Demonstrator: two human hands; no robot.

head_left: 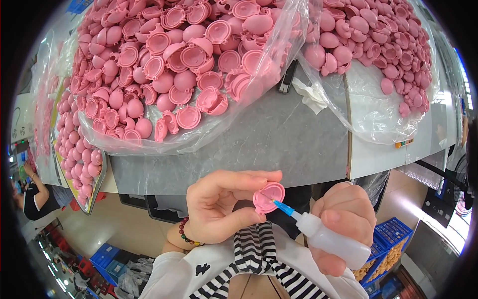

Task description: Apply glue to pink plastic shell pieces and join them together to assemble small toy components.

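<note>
My left hand (221, 205) pinches a small round pink plastic shell (266, 197) between thumb and fingers, its hollow inside turned up toward me. My right hand (348, 219) is wrapped round a white squeeze bottle (333, 238). The bottle's blue needle tip (285, 208) points left into the shell's hollow. Whether any liquid is coming out is too small to tell. Both hands are in front of my chest, just off the table's near edge. Beyond them a large heap of similar pink shells (184, 79) lies on clear plastic sheeting (199, 142).
A second heap of pink pieces (373, 45) lies on plastic at the right. On the grey tabletop (239, 167) are a black tool (287, 77) and a crumpled white tissue (311, 94). Rounded pink pieces fill a tray (84, 174) at the left. Blue crates (393, 234) stand lower right.
</note>
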